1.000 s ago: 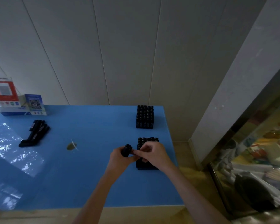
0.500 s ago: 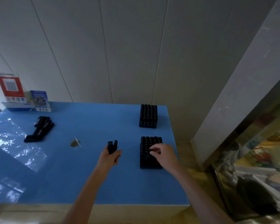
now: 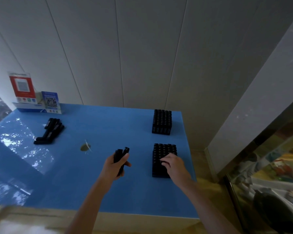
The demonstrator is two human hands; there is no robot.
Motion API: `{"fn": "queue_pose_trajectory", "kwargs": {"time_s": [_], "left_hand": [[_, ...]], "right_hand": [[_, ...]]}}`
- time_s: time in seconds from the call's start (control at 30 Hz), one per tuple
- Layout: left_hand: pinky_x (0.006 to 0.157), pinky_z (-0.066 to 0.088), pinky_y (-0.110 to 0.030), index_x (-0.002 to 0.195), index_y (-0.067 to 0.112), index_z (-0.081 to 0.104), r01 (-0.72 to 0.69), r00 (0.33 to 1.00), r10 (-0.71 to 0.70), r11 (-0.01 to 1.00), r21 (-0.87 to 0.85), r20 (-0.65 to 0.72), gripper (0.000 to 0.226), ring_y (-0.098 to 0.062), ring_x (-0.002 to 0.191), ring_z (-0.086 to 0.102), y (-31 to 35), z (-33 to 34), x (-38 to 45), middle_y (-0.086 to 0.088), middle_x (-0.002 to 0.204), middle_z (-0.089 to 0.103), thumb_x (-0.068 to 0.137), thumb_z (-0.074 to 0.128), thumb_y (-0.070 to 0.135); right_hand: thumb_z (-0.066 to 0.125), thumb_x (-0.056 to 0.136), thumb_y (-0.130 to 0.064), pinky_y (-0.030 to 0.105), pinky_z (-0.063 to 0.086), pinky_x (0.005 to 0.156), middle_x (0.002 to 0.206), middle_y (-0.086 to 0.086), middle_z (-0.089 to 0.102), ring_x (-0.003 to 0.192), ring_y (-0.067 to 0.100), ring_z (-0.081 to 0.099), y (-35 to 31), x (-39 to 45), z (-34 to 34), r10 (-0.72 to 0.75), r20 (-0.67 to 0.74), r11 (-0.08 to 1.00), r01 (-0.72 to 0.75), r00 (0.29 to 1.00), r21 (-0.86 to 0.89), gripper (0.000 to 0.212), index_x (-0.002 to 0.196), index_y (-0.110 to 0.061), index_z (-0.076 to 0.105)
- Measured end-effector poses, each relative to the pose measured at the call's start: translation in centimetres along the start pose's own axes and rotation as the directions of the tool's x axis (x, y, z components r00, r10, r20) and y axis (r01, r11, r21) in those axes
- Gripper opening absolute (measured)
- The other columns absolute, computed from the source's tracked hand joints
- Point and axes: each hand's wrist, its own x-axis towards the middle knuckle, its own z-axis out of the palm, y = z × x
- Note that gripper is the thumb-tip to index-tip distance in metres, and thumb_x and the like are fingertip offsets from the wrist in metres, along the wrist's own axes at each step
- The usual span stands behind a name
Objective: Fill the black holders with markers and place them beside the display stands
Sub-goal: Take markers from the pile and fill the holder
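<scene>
Markers point(image 3: 121, 157), black and slim, are bunched upright in my left hand point(image 3: 114, 166), curled round them. My right hand point(image 3: 173, 164) rests curled fingertips on the near black holder point(image 3: 159, 166), a studded block by the table's point(image 3: 91, 191) right edge.

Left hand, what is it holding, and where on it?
The left hand grips a small bunch of black markers around their lower halves; the capped tops stick up above the fingers.
</scene>
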Motion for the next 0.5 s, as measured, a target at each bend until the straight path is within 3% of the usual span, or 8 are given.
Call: {"fn": "queue_pose_trajectory", "kwargs": {"time_s": [0.13, 0.23, 0.3, 0.5], "left_hand": [[0.039, 0.030, -0.023, 0.114, -0.002, 0.054, 0.016, 1.000, -0.016, 0.999, -0.045, -0.010, 0.032, -0.013, 0.044, 0.037, -0.4, 0.0, 0.5, -0.009, 0.079, 0.069, 0.101, 0.056, 0.027], [0.038, 0.031, -0.021, 0.121, -0.007, 0.053, 0.043, 0.999, -0.041, 0.993, -0.114, 0.026, 0.033, -0.010, 0.043, 0.038, -0.5, 0.0, 0.6, -0.011, 0.086, 0.063, 0.103, 0.052, 0.020], [0.039, 0.031, -0.020, 0.122, -0.006, 0.055, 0.067, 0.997, -0.060, 0.989, -0.132, 0.055, 0.032, -0.009, 0.043, 0.037, -0.5, 0.2, 0.6, -0.012, 0.090, 0.060, 0.102, 0.054, 0.019], [0.040, 0.028, -0.019, 0.107, 0.003, 0.066, 0.064, 0.996, -0.060, 0.996, -0.066, 0.061, 0.023, -0.010, 0.046, 0.031, 0.2, 1.3, 0.3, -0.008, 0.093, 0.074, 0.096, 0.065, 0.023]], "right_hand": [[0.068, 0.092, -0.014, 0.004, 0.039, 0.074, 0.094, -0.009, 0.057, 0.084, 0.002, 0.055, 0.2, -0.2, 0.2, -0.006, -0.011, 1.000, 0.006, 1.000, -0.009, 0.018, 0.109, -0.010, 0.073], [0.069, 0.090, -0.013, 0.010, 0.043, 0.073, 0.091, -0.006, 0.061, 0.080, 0.003, 0.056, 0.3, -0.3, 0.4, -0.020, -0.044, 1.000, 0.020, 0.999, -0.006, 0.011, 0.101, -0.010, 0.073], [0.069, 0.091, -0.013, 0.007, 0.043, 0.074, 0.094, -0.004, 0.062, 0.082, 0.003, 0.057, 0.3, -0.3, 0.5, -0.026, -0.053, 1.000, 0.026, 0.998, -0.006, 0.013, 0.102, -0.010, 0.074], [0.067, 0.093, -0.020, 0.006, 0.042, 0.073, 0.094, -0.008, 0.060, 0.082, 0.002, 0.057, 0.2, -0.1, -0.4, -0.029, -0.028, 0.999, 0.029, 0.999, -0.013, 0.012, 0.102, -0.015, 0.074]]}}
